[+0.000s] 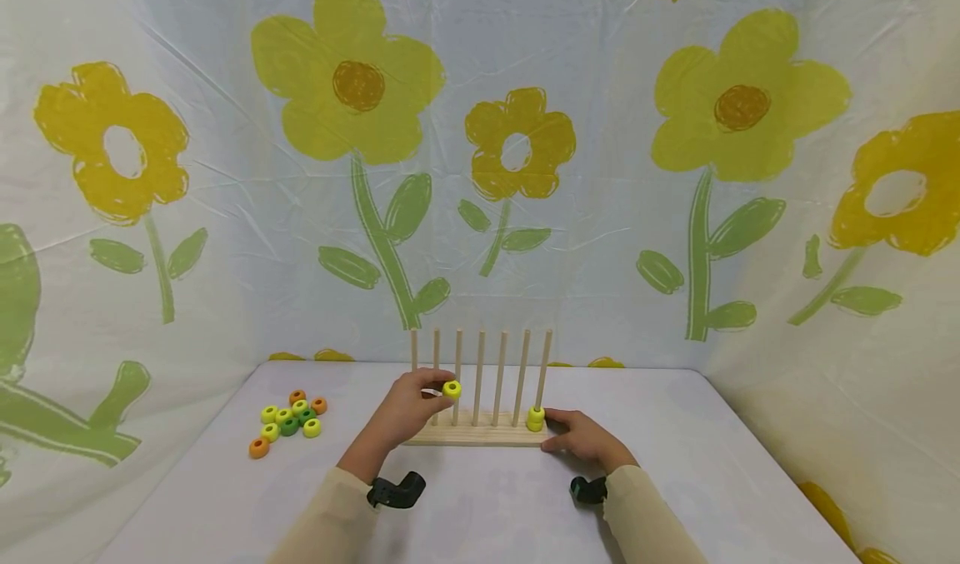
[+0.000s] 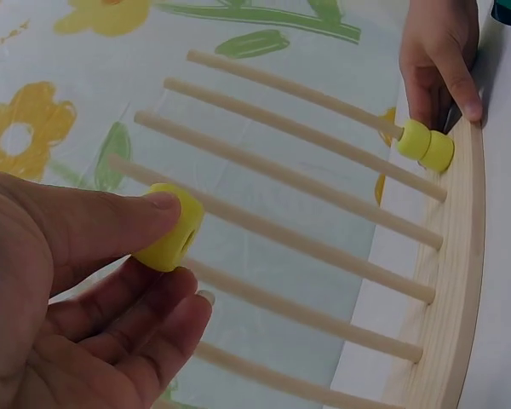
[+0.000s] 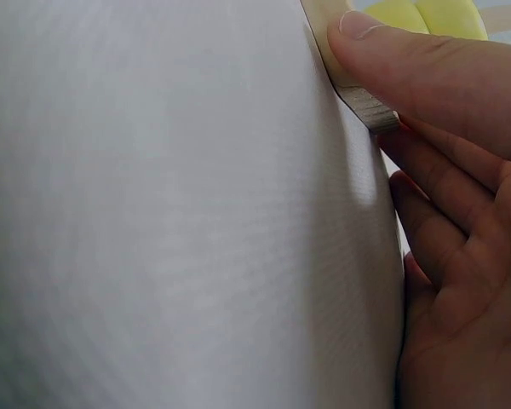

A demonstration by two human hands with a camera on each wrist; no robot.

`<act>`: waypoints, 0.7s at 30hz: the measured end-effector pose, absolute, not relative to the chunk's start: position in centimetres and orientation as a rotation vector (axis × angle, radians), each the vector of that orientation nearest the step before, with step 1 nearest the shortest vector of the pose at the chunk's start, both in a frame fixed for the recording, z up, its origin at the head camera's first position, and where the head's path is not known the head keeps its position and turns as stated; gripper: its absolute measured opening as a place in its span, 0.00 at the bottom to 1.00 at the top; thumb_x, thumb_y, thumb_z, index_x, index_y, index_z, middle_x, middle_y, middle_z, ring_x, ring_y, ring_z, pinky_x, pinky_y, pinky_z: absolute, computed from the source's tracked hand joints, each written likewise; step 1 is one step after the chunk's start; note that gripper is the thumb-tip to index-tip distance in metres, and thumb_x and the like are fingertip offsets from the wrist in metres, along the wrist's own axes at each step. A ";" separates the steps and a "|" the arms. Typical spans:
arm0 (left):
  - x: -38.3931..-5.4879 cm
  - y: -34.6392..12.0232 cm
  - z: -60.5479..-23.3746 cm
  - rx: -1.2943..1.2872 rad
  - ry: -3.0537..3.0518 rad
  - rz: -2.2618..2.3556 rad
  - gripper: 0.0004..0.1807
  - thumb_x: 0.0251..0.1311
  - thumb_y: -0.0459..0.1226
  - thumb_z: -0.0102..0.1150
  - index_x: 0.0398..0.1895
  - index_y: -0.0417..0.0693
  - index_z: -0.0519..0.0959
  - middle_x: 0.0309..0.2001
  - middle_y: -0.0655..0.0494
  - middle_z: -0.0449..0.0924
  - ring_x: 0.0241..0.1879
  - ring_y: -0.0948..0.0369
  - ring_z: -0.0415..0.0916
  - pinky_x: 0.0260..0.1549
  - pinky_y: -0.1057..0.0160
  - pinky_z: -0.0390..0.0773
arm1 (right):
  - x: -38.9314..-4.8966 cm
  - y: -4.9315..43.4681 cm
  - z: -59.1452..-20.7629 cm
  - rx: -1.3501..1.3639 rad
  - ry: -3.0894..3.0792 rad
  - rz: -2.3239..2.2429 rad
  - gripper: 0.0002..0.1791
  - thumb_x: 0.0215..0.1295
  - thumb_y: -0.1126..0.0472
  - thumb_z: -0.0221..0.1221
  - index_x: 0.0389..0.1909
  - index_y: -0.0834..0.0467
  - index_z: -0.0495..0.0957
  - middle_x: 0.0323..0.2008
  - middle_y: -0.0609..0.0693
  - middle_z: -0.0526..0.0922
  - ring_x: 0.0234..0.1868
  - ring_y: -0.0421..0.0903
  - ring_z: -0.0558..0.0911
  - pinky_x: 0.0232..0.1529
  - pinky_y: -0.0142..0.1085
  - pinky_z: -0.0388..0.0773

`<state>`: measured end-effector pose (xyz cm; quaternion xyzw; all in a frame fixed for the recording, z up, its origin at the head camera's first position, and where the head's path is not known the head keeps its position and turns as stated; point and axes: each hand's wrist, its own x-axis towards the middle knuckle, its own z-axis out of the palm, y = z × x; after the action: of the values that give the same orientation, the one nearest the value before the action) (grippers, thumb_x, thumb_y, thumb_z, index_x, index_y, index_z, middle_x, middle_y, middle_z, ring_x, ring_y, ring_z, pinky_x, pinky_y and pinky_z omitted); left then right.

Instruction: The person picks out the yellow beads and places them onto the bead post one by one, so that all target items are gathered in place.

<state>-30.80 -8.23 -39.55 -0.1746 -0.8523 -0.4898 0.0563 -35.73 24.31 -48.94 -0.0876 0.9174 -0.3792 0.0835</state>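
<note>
Between thumb and fingertips, my left hand pinches a yellow bead, its hole showing at one end. It holds the bead up in front of the left-hand pegs of a wooden peg rack. The rack has a flat base and a row of several upright pegs. Two yellow beads are stacked on the rightmost peg. At that end my right hand grips the base; in the right wrist view the thumb lies on it and the fingers reach its end, some partly hidden.
Left of the rack, a loose group of beads lies on the pale table: yellow beads, green beads and orange beads. A flower-printed sheet hangs behind the table and along its sides.
</note>
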 end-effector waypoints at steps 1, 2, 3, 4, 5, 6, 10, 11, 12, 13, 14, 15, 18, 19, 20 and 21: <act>-30.8 -8.1 -39.5 -0.535 -2.590 -1.487 0.19 0.60 0.34 0.63 0.56 0.45 0.79 0.52 0.51 0.80 0.50 0.55 0.78 0.51 0.54 0.80 | -35.7 24.3 -48.9 -0.262 2.737 -1.137 0.40 0.50 0.53 0.72 0.67 0.55 0.71 0.69 0.58 0.68 0.72 0.62 0.61 0.70 0.62 0.54; -30.8 -7.9 -39.4 -0.542 -2.595 -1.490 0.19 0.60 0.34 0.63 0.56 0.46 0.79 0.52 0.51 0.80 0.50 0.54 0.78 0.51 0.54 0.81 | -35.7 24.3 -48.9 -0.263 2.736 -1.139 0.40 0.50 0.53 0.72 0.67 0.55 0.71 0.69 0.58 0.68 0.72 0.62 0.61 0.70 0.62 0.54; -30.9 -7.7 -39.3 -0.551 -2.598 -1.496 0.20 0.61 0.34 0.63 0.57 0.46 0.79 0.52 0.51 0.80 0.50 0.54 0.78 0.50 0.54 0.81 | -35.7 24.3 -48.9 -0.260 2.732 -1.146 0.40 0.50 0.53 0.72 0.67 0.55 0.71 0.69 0.58 0.68 0.72 0.62 0.61 0.70 0.62 0.54; -30.9 -7.6 -39.2 -0.561 -2.601 -1.504 0.20 0.61 0.34 0.63 0.57 0.45 0.78 0.52 0.50 0.80 0.50 0.53 0.79 0.49 0.54 0.81 | -35.6 24.3 -48.9 -0.258 2.732 -1.146 0.40 0.50 0.54 0.72 0.66 0.55 0.71 0.68 0.58 0.68 0.72 0.62 0.61 0.70 0.62 0.54; -30.9 -7.4 -39.1 -0.577 -2.604 -1.507 0.20 0.61 0.34 0.62 0.57 0.45 0.78 0.53 0.49 0.80 0.50 0.52 0.79 0.49 0.55 0.82 | -35.6 24.3 -48.9 -0.256 2.732 -1.147 0.40 0.50 0.54 0.72 0.66 0.55 0.71 0.68 0.58 0.69 0.72 0.62 0.61 0.70 0.62 0.54; -30.9 -7.3 -39.0 -0.579 -2.609 -1.521 0.20 0.62 0.35 0.62 0.58 0.46 0.78 0.53 0.49 0.80 0.51 0.52 0.79 0.48 0.55 0.82 | -35.6 24.2 -48.9 -0.254 2.732 -1.143 0.40 0.50 0.54 0.72 0.66 0.55 0.71 0.68 0.58 0.69 0.72 0.62 0.61 0.70 0.62 0.54; -31.1 -6.7 -38.5 -0.627 -2.621 -1.527 0.20 0.63 0.35 0.60 0.59 0.46 0.77 0.55 0.48 0.80 0.53 0.50 0.79 0.49 0.54 0.82 | -35.6 24.3 -48.9 -0.253 2.738 -1.132 0.40 0.50 0.53 0.72 0.67 0.55 0.71 0.68 0.58 0.69 0.72 0.62 0.61 0.70 0.62 0.54; -31.1 -6.5 -38.3 -0.636 -2.624 -1.522 0.20 0.63 0.35 0.60 0.59 0.46 0.77 0.55 0.48 0.80 0.53 0.50 0.79 0.49 0.54 0.82 | -35.6 24.3 -48.9 -0.251 2.738 -1.134 0.40 0.50 0.53 0.72 0.67 0.55 0.71 0.68 0.58 0.69 0.72 0.62 0.61 0.70 0.62 0.54; -31.2 -6.3 -38.2 -0.641 -2.627 -1.515 0.20 0.64 0.35 0.59 0.60 0.47 0.77 0.55 0.49 0.80 0.54 0.50 0.79 0.49 0.54 0.82 | -35.6 24.3 -48.9 -0.252 2.739 -1.131 0.40 0.50 0.53 0.72 0.67 0.55 0.71 0.68 0.58 0.69 0.72 0.62 0.61 0.70 0.62 0.54; -31.2 -6.2 -38.0 -0.646 -2.628 -1.506 0.20 0.64 0.35 0.59 0.59 0.47 0.77 0.55 0.49 0.80 0.54 0.50 0.78 0.49 0.54 0.82 | -35.6 24.3 -48.9 -0.251 2.741 -1.129 0.40 0.50 0.53 0.72 0.67 0.55 0.71 0.68 0.58 0.69 0.72 0.62 0.61 0.70 0.62 0.54; -31.2 -6.0 -37.8 -0.648 -2.630 -1.503 0.20 0.64 0.35 0.59 0.60 0.47 0.77 0.55 0.49 0.80 0.54 0.51 0.78 0.49 0.54 0.82 | -35.6 24.3 -48.9 -0.249 2.739 -1.129 0.40 0.50 0.53 0.71 0.67 0.55 0.71 0.68 0.58 0.69 0.72 0.62 0.61 0.70 0.62 0.54; -31.2 -5.9 -37.7 -0.649 -2.633 -1.498 0.20 0.64 0.35 0.59 0.60 0.47 0.77 0.56 0.49 0.79 0.54 0.50 0.78 0.49 0.54 0.82 | -35.6 24.3 -49.0 -0.247 2.739 -1.127 0.40 0.50 0.53 0.71 0.67 0.55 0.71 0.68 0.58 0.69 0.72 0.62 0.61 0.70 0.62 0.54; -31.3 -5.4 -37.1 -0.651 -2.644 -1.472 0.20 0.64 0.36 0.59 0.59 0.49 0.77 0.56 0.51 0.79 0.54 0.51 0.78 0.49 0.55 0.82 | -35.7 24.3 -49.1 -0.246 2.740 -1.129 0.40 0.50 0.53 0.71 0.67 0.55 0.70 0.69 0.57 0.69 0.72 0.61 0.61 0.70 0.62 0.54; -31.4 -5.2 -36.9 -0.652 -2.647 -1.467 0.20 0.64 0.36 0.59 0.59 0.49 0.77 0.56 0.51 0.79 0.54 0.51 0.78 0.49 0.55 0.82 | -35.7 24.3 -49.1 -0.247 2.741 -1.131 0.40 0.50 0.53 0.71 0.67 0.55 0.71 0.68 0.57 0.69 0.72 0.61 0.61 0.70 0.62 0.54; -31.4 -5.0 -36.7 -0.654 -2.651 -1.460 0.20 0.64 0.36 0.59 0.59 0.49 0.77 0.56 0.51 0.79 0.54 0.52 0.78 0.49 0.55 0.82 | -35.8 24.3 -49.1 -0.249 2.741 -1.136 0.40 0.50 0.53 0.71 0.67 0.55 0.71 0.68 0.57 0.69 0.72 0.61 0.61 0.70 0.62 0.54; -31.4 -4.9 -36.5 -0.661 -2.653 -1.452 0.20 0.64 0.36 0.59 0.60 0.49 0.77 0.56 0.52 0.79 0.54 0.52 0.78 0.49 0.55 0.82 | -35.8 24.3 -49.1 -0.249 2.740 -1.143 0.40 0.50 0.54 0.71 0.67 0.55 0.71 0.68 0.57 0.69 0.72 0.61 0.61 0.70 0.62 0.54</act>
<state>-31.41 -4.87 -36.47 -0.2135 -0.8567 -0.4689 0.0226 -35.78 24.31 -49.12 -0.0833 0.9166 -0.3824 0.0811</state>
